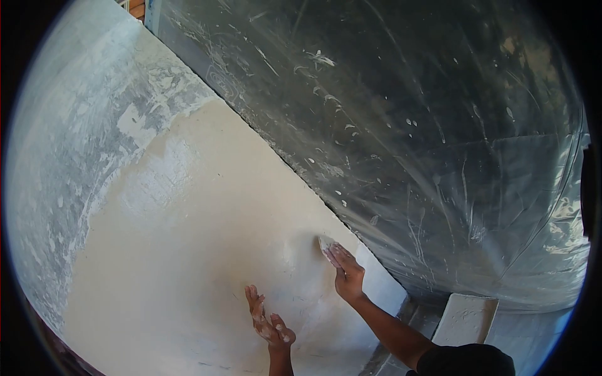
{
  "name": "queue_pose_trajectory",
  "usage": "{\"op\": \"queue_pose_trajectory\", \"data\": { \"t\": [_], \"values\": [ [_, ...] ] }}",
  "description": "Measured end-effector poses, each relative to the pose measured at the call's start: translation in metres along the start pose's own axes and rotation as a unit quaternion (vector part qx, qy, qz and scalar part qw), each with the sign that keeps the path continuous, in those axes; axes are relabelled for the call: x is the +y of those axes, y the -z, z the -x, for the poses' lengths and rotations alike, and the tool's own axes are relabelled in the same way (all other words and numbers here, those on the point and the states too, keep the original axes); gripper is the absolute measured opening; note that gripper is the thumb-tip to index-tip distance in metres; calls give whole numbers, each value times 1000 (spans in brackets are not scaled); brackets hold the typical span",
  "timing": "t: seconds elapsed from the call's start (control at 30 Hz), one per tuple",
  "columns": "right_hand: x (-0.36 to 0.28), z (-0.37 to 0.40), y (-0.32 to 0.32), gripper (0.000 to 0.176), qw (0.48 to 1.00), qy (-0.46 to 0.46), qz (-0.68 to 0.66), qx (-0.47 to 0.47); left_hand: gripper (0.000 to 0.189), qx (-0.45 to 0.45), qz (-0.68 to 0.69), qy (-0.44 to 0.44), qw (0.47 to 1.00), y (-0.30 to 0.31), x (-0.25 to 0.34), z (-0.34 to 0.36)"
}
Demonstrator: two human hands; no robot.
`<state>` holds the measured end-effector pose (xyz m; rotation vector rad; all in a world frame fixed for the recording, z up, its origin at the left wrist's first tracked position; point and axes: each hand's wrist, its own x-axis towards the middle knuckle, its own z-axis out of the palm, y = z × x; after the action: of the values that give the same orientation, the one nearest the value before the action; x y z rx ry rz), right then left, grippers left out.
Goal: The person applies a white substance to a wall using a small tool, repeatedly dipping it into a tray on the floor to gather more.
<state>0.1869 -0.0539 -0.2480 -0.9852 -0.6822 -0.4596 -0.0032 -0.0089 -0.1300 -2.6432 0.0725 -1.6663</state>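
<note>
Broad slanting surface (188, 250) fills the left and centre of the frame; smooth cream coat over most of it, faintly mottled, a wet sheen at centre-left. Coat ends in a ragged edge; past it, upper left, a rough grey-white band (94, 125), streaked and patchy.

Right hand (346, 269), right of centre, low: fingers closed on a small flat tool (325, 242), pale-smeared, narrow at the visible end, most of it hidden by the fingers. Tool lies over the cream coat, near its straight right edge; whether it touches, cannot tell.

Left hand (269, 323), bottom centre: open, fingers loosely bent, white smears on fingers and palm. Over the same coat; contact unclear.

Upper right: dark plastic sheet (426, 125), glossy, creased, flecked with white spatters and thin drips. Lower right: shallow rectangular tray (464, 319), whitish and crusted inside, partly covered by a dark sleeve (467, 361). Small orange-brown patch (136, 9) at the top left edge, material unclear.
</note>
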Motion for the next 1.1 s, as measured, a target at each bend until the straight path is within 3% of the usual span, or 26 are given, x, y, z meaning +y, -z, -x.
{"op": "queue_pose_trajectory", "data": {
  "t": [0.07, 0.13, 0.27, 0.37, 0.4, 0.43, 0.47, 0.53, 0.6, 0.8, 0.9, 0.93, 1.07, 1.1],
  "values": [
    [-3, -41, 2, 48, 991, -24, 90, 97, 44, -7, 16, 0, 1000, 2, 4, 6],
    [10, -47, -9, 52, 990, -32, 102, 94, 42, -10, 20, 12, 1000, 1, 10, 11],
    [-7, 35, -27, 67, 995, -27, 82, -47, 41, -19, 29, 19, 999, -4, 23, 24],
    [-27, 125, 4, 50, 984, -37, 22, -171, 40, -36, 47, 25, 998, 0, 39, 41],
    [-30, 145, 19, 50, 983, -45, 25, -174, 40, -40, 49, 32, 997, 2, 46, 51],
    [-33, 164, 35, 42, 958, -228, -37, -168, 39, -49, 52, 45, 996, 3, 53, 62],
    [-36, 184, 53, 35, 896, -407, -93, -153, 38, -59, 55, 62, 995, 5, 62, 76],
    [-20, 211, 91, 32, 835, -539, -90, -67, 38, -85, 86, 124, 985, 8, 82, 116],
    [-24, 216, 134, 31, 780, -593, -197, 27, 37, -104, 120, 183, 970, 9, 104, 159],
    [-77, 252, 249, 31, 730, -655, -188, 57, 49, -208, 147, 370, 894, 11, 193, 291],
    [-114, 282, 300, 44, 704, -682, -193, 34, 53, -219, 183, 461, 840, 6, 249, 335],
    [-123, 299, 320, 44, 694, -698, -174, 38, 53, -224, 201, 504, 810, 3, 266, 350],
    [-148, 362, 405, 45, 659, -750, -47, -10, 48, -293, 200, 533, 768, -19, 326, 418],
    [-156, 360, 423, 41, 677, -700, 155, -165, 46, -295, 206, 552, 753, -25, 341, 428]
  ]
}}
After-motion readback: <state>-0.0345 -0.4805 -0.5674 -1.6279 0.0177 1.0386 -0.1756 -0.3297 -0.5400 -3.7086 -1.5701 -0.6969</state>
